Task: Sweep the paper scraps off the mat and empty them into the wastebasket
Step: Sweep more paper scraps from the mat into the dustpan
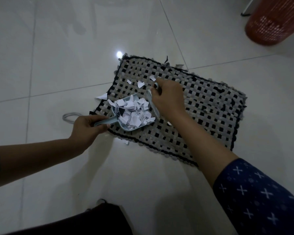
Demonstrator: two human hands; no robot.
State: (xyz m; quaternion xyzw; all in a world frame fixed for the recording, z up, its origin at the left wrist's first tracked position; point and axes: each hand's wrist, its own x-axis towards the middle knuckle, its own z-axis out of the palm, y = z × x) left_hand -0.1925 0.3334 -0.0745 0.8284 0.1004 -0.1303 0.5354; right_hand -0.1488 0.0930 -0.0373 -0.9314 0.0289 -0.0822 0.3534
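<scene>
On the mat (202,106), 9 o'clock edge, the dustpan (124,128) is sitting heaped with paper scraps (134,112). Left hand (87,128) is curling round its handle; right hand (168,97) is gripping a brush (153,106) at the pan's 3 o'clock. Scraps are looking featherlight, loose: carry level, by the handle. Wastebasket (275,22) is standing at 1 o'clock; strays (140,84) lying at 12.

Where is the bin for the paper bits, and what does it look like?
Find the checked woven mat on the pale tiled floor. Beyond its far right corner, at the picture's top right edge, stands the wastebasket. It is the only orange-red thing, with mesh walls.
</scene>
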